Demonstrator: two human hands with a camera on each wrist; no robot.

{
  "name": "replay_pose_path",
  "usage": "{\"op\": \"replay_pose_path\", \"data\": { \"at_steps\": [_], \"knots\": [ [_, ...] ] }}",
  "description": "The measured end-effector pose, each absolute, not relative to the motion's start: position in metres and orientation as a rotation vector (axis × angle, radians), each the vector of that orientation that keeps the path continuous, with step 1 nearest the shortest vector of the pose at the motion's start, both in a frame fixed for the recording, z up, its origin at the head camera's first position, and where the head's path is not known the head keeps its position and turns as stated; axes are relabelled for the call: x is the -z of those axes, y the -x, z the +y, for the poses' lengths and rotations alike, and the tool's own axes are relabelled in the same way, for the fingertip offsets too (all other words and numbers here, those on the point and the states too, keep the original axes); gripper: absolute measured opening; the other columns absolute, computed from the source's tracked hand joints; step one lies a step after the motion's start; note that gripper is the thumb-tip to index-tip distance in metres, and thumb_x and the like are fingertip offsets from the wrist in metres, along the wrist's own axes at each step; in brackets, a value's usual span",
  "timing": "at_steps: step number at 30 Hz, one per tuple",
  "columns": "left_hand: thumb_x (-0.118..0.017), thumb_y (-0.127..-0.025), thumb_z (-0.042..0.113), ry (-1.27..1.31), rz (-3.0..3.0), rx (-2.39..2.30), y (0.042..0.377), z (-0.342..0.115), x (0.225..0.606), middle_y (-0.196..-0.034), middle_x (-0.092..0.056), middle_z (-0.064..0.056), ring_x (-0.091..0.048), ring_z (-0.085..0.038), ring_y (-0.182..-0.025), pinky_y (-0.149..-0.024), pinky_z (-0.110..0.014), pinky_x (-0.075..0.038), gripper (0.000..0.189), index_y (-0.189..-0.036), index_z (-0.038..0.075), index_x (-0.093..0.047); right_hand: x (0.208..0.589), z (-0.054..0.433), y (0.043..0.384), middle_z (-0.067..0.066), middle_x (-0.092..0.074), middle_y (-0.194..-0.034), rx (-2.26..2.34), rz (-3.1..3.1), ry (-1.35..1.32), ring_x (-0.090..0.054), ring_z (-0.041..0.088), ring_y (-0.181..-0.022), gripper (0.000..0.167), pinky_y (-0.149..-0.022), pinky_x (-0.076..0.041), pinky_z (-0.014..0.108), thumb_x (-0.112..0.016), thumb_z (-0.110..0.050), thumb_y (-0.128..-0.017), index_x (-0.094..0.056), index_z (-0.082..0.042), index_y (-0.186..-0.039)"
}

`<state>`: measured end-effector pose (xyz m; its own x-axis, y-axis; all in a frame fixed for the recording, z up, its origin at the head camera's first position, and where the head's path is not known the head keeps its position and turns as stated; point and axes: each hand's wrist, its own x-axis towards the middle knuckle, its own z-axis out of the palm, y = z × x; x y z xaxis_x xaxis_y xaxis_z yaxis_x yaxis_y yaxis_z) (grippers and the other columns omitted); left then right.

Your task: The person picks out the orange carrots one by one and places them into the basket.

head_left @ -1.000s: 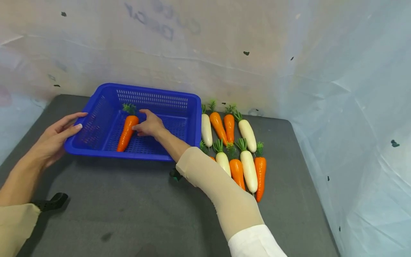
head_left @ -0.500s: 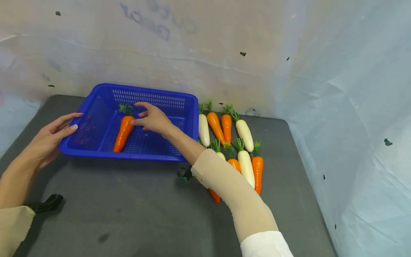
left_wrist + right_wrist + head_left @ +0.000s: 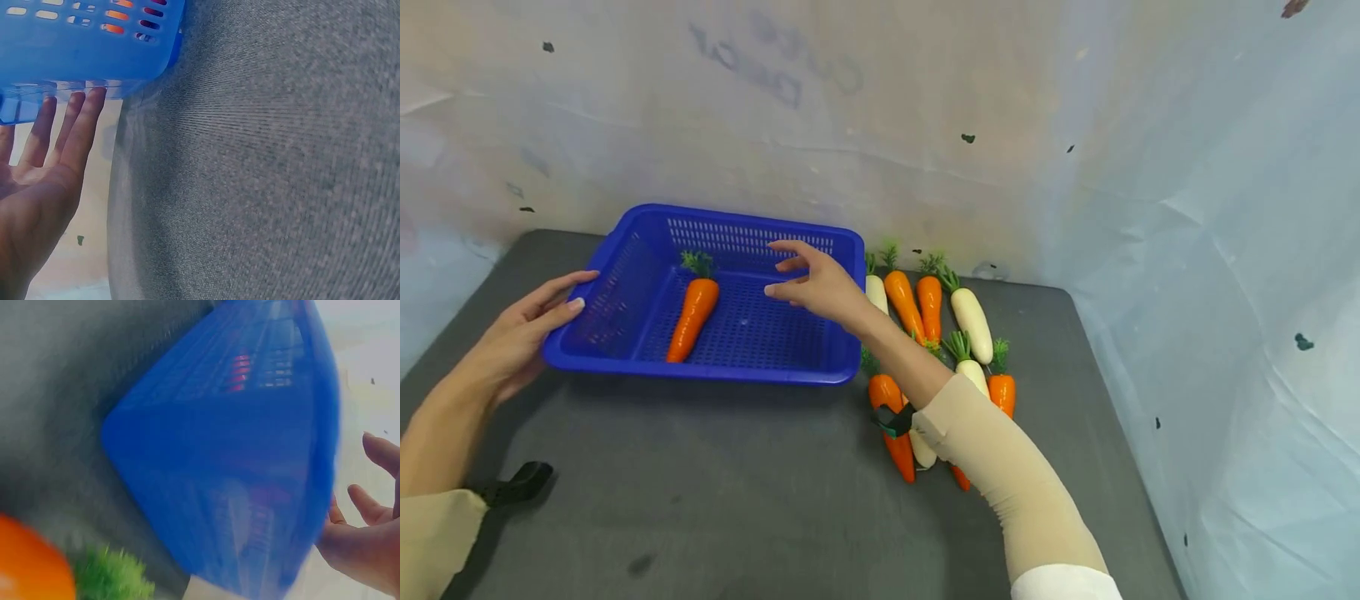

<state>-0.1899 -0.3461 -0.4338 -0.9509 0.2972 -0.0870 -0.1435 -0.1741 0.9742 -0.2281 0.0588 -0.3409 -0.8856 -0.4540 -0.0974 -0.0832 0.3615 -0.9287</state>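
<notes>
A blue plastic basket (image 3: 700,377) stands at the back left of the dark table, with one orange carrot (image 3: 693,319) lying in it, leafy top toward the wall. My left hand (image 3: 523,333) holds the basket's left rim, thumb and fingers at the edge. In the left wrist view the left hand's fingertips (image 3: 96,94) reach up under the rim. My right hand (image 3: 820,283) is over the basket's right part, fingers spread and slightly bent, with nothing in it. The right wrist view shows this hand (image 3: 369,531) beyond the basket's blue wall (image 3: 212,437).
Right of the basket lie several carrots (image 3: 903,302) and white radishes (image 3: 972,323) in two rough rows, the front row partly hidden by my right forearm. A pale plastic sheet (image 3: 895,100) hangs behind the table (image 3: 737,500) and along its right side.
My right hand has moved away from the carrot in the basket, to the right, fingers parted. The carrot lies where it was. The left hand stays on the rim.
</notes>
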Motion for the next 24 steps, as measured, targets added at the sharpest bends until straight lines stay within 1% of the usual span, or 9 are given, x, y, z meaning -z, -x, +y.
{"op": "replay_pose_path", "data": {
  "at_steps": [2,6,9,14,18,22,24],
  "knots": [
    [-0.043,-0.107,0.012,-0.179,1.811,-2.196,0.19,-0.346,0.435,-0.12,-0.065,0.004,-0.072,-0.019,-0.092,-0.066,-0.039,-0.06,0.05,-0.155,0.023,-0.034,0.339,0.07,0.225,0.006,-0.055,-0.134,1.557,2.292,0.472,-0.063,0.018,-0.109,0.064,-0.089,-0.055,0.034,-0.073,-0.02,-0.092,-0.044,-0.024,-0.149],
    [-0.042,-0.107,0.012,-0.202,1.819,-2.192,0.19,-0.347,0.436,-0.121,-0.064,0.004,-0.072,-0.019,-0.093,-0.066,-0.039,-0.06,0.05,-0.155,0.023,-0.032,0.335,0.092,0.219,0.009,-0.054,-0.137,1.59,2.332,0.464,-0.063,0.021,-0.111,0.062,-0.089,-0.055,0.036,-0.072,-0.02,-0.094,-0.044,-0.023,-0.149],
    [-0.042,-0.107,0.012,-0.21,1.827,-2.19,0.189,-0.348,0.437,-0.122,-0.063,0.004,-0.072,-0.018,-0.094,-0.066,-0.039,-0.06,0.05,-0.155,0.023,-0.032,0.332,0.106,0.215,0.007,-0.055,-0.136,1.607,2.347,0.446,-0.063,0.022,-0.111,0.059,-0.09,-0.054,0.038,-0.07,-0.02,-0.095,-0.045,-0.024,-0.149],
    [-0.042,-0.108,0.015,-0.191,1.893,-2.142,0.189,-0.347,0.437,-0.125,-0.059,0.007,-0.07,-0.014,-0.095,-0.068,-0.036,-0.06,0.05,-0.156,0.025,-0.032,0.329,0.127,0.206,0.006,-0.055,-0.134,1.619,2.355,0.39,-0.063,0.022,-0.111,0.056,-0.089,-0.055,0.039,-0.067,-0.021,-0.097,-0.045,-0.024,-0.149],
    [-0.042,-0.108,0.016,-0.184,1.924,-2.113,0.188,-0.346,0.44,-0.127,-0.056,0.008,-0.07,-0.013,-0.096,-0.069,-0.036,-0.06,0.05,-0.156,0.025,-0.031,0.328,0.146,0.196,0.009,-0.055,-0.137,1.626,2.369,0.357,-0.063,0.024,-0.113,0.054,-0.09,-0.054,0.041,-0.066,-0.021,-0.098,-0.046,-0.026,-0.147],
    [-0.041,-0.108,0.016,-0.205,1.934,-2.116,0.187,-0.346,0.438,-0.127,-0.055,0.006,-0.07,-0.014,-0.094,-0.068,-0.035,-0.06,0.049,-0.156,0.024,-0.031,0.325,0.165,0.19,0.013,-0.053,-0.137,1.657,2.376,0.375,-0.062,0.026,-0.115,0.052,-0.092,-0.053,0.045,-0.064,-0.018,-0.099,-0.046,-0.023,-0.147],
    [-0.04,-0.108,0.017,-0.234,1.975,-2.091,0.187,-0.345,0.436,-0.129,-0.052,0.005,-0.07,-0.013,-0.095,-0.068,-0.035,-0.06,0.049,-0.156,0.024,-0.03,0.323,0.176,0.188,0.012,-0.053,-0.137,1.661,2.387,0.379,-0.062,0.026,-0.115,0.052,-0.093,-0.053,0.045,-0.064,-0.018,-0.099,-0.046,-0.023,-0.147]
  ]
}}
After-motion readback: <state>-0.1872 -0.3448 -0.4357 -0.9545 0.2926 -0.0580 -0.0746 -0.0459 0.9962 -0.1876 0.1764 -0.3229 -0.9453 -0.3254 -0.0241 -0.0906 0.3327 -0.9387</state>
